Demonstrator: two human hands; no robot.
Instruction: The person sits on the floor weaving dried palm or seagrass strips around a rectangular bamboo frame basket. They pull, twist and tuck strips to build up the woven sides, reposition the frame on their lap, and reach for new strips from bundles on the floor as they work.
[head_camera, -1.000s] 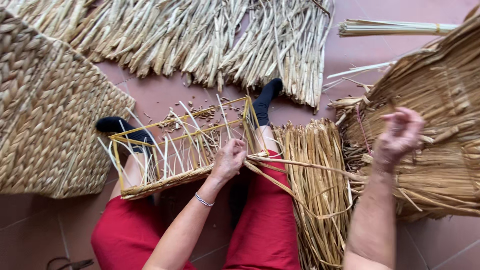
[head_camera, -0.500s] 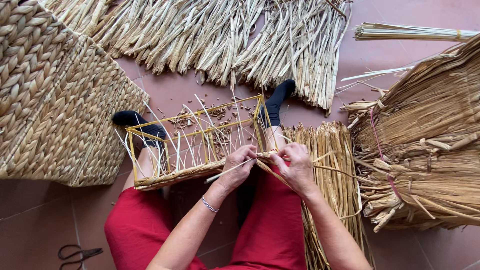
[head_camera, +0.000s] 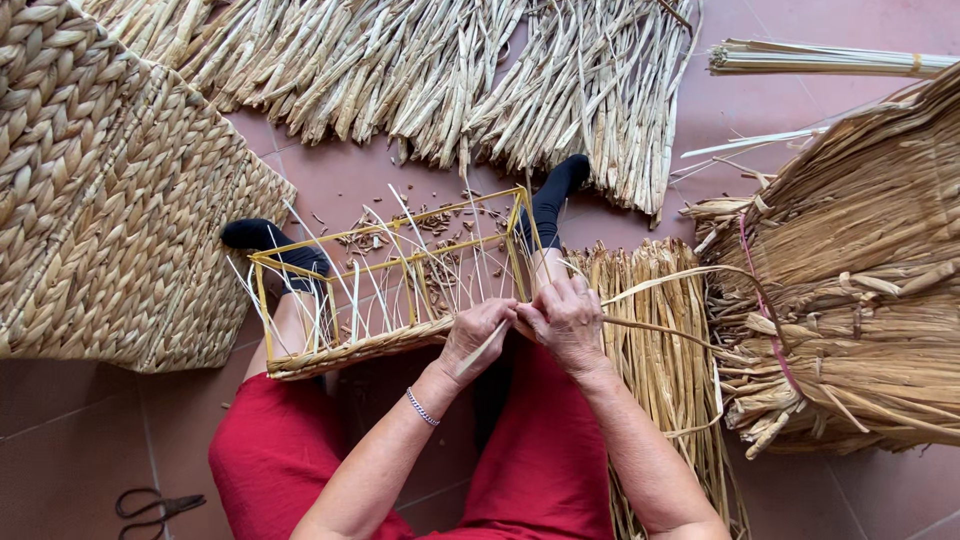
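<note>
Yellow wire frame (head_camera: 300, 262) w/ a woven straw band along its near bottom edge sits between the person's shins, just left of & beyond both hands. Thin straw stakes (head_camera: 400, 270) stand up thru it. Left hand (head_camera: 478, 335) curled shut, pinching a flat straw strand (head_camera: 660, 272) at the frame's near right corner; right hand (head_camera: 568, 318) closed over the same strand, touching the left hand. Strand loops out to the right of the hands & back.

Right beside right hand: loose straw bundle (head_camera: 665, 350) on floor, under the strand. Further right, big tied straw sheaf (head_camera: 860, 300) w/ pink cord. Beyond the hands: row of twisted straw lengths (head_camera: 440, 70) & small debris on tile. Far left of left hand: large woven basket (head_camera: 110, 200). Near-left, by the knee: scissors (head_camera: 155, 505). Red trousers (head_camera: 530, 470) below the hands, black socks past frame.
</note>
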